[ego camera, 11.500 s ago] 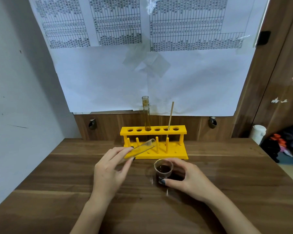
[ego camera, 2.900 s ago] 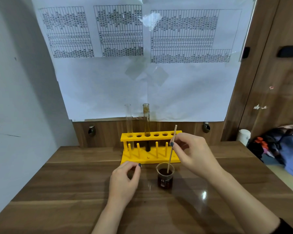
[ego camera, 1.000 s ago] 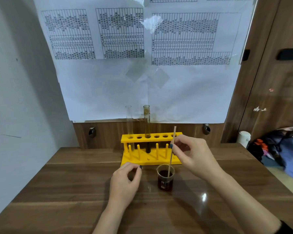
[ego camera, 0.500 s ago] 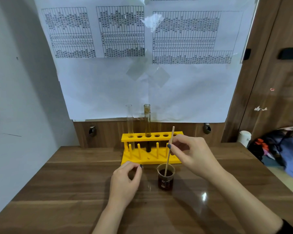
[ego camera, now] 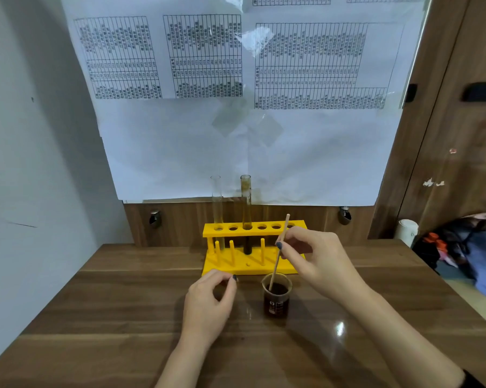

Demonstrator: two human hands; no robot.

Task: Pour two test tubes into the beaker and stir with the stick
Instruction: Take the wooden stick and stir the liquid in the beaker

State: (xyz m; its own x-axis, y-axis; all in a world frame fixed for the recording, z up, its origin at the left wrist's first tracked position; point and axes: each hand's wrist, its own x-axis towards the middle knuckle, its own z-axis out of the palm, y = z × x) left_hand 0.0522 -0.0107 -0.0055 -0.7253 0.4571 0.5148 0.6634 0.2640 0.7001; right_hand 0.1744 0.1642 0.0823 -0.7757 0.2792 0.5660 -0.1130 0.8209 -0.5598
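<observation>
A small glass beaker [ego camera: 276, 302] of dark brown liquid stands on the wooden table [ego camera: 124, 317] in front of a yellow rack [ego camera: 253, 230]. My right hand [ego camera: 317, 259] pinches a thin wooden stick [ego camera: 280, 249] whose lower end dips into the liquid. My left hand [ego camera: 208, 306] rests loosely curled on the table left of the beaker, holding nothing. Two test tubes stand upright in the rack: a clear one [ego camera: 216, 203] at the left end and a brown-stained one [ego camera: 246, 203] two holes to its right.
A large printed paper sheet [ego camera: 236, 107] hangs on the wall behind the rack. A wooden door [ego camera: 460, 135] is on the right. Beyond the table's right edge are a white cup [ego camera: 407, 231] and a pile of clothes [ego camera: 471, 247] on the floor.
The stick's tilt and tip have shifted inside the beaker over the last second as my right hand moved it. My left hand and the tubes have stayed where they were.
</observation>
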